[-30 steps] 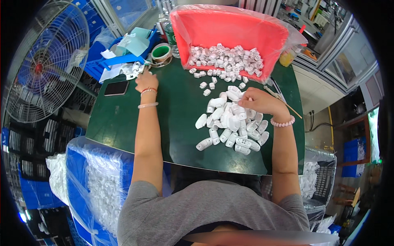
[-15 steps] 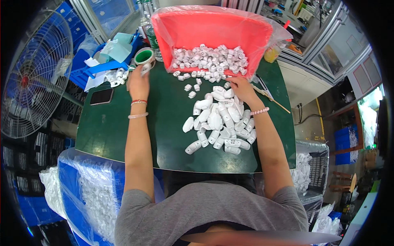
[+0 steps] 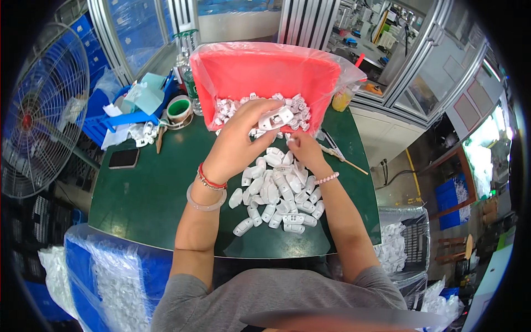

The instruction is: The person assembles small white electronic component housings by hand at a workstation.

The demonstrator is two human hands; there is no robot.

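White plastic part (image 3: 275, 118), long and rounded, sits pinched in the fingertips of the left hand (image 3: 239, 139), raised just in front of the red bin's mouth and above the far edge of the pile on the table. Far to the left stands a big fan (image 3: 41, 113) in a wire cage, and near it a dark phone (image 3: 124, 158) lies flat on the green table (image 3: 144, 193). Beyond the phone sit a blue tray (image 3: 113, 116) with scraps of paper and a few white pieces, then a roll of tape (image 3: 180, 109) with a green rim. The left wrist carries a red cord and a pale bangle (image 3: 206, 198). The red bin (image 3: 265, 74), lined with a clear bag, is tipped toward the person, with more white parts lying in its opening. Below it a pile of white parts (image 3: 279, 193) spreads over the table between the two forearms. The right hand (image 3: 305, 150) rests at the upper edge of that pile, fingers curled together on a small piece, though what exactly they pinch cannot be made out; a bead bracelet circles its wrist. Just right of it a thin stick (image 3: 345, 160) lies on the table, and a yellow bottle (image 3: 342, 99) stands beside the bin.
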